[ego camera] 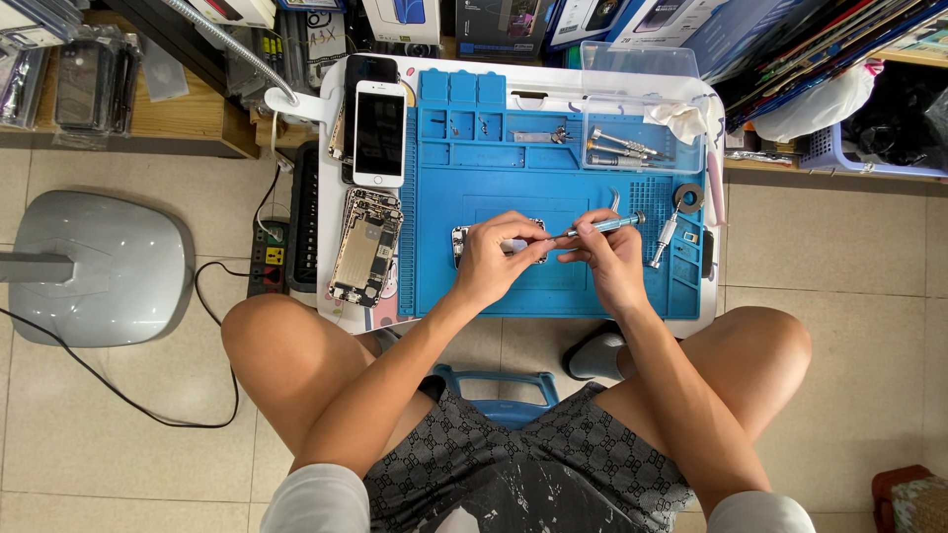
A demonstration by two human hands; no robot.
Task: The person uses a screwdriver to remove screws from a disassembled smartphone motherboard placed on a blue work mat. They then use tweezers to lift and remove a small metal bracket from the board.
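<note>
My left hand rests on a small phone body lying on the blue work mat, pinning it down; most of that phone is hidden under my fingers. My right hand grips a slim blue-grey screwdriver, its tip pointing left toward the phone under my left fingertips. Both hands are close together at the middle of the mat.
An opened phone chassis and a white phone with a dark screen lie left of the mat. Several screwdrivers sit in a clear tray. A tape roll, a second screwdriver, a grey lamp base and cables surround the low white table.
</note>
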